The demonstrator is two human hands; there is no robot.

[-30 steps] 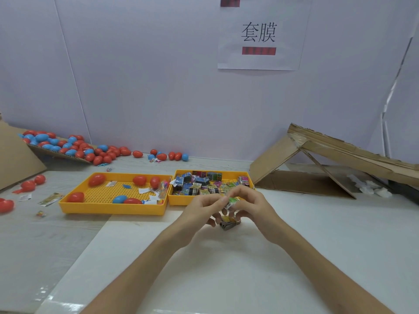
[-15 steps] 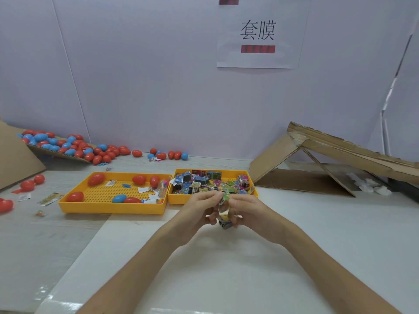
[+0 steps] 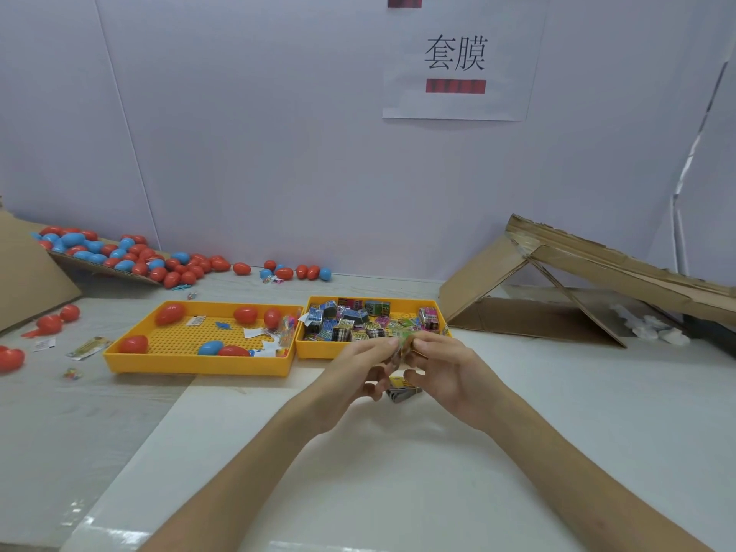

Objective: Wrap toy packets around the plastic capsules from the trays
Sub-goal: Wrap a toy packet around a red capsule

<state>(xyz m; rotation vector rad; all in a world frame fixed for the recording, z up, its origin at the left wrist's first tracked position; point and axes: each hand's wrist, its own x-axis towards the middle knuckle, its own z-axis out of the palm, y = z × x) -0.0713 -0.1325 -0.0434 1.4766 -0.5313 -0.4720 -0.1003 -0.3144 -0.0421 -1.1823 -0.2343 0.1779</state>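
both hands, left hand [image 3: 360,366] + right hand [image 3: 448,368], pinch toy packet [image 3: 406,344] together, just in front of packet tray [image 3: 318,350]; 2nd packet [image 3: 402,392] on table below.

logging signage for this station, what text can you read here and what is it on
"套膜": on the white paper sheet.
Red bar below it: nothing legible.
Toy packets in the right tray and the held packet: print too small to read.
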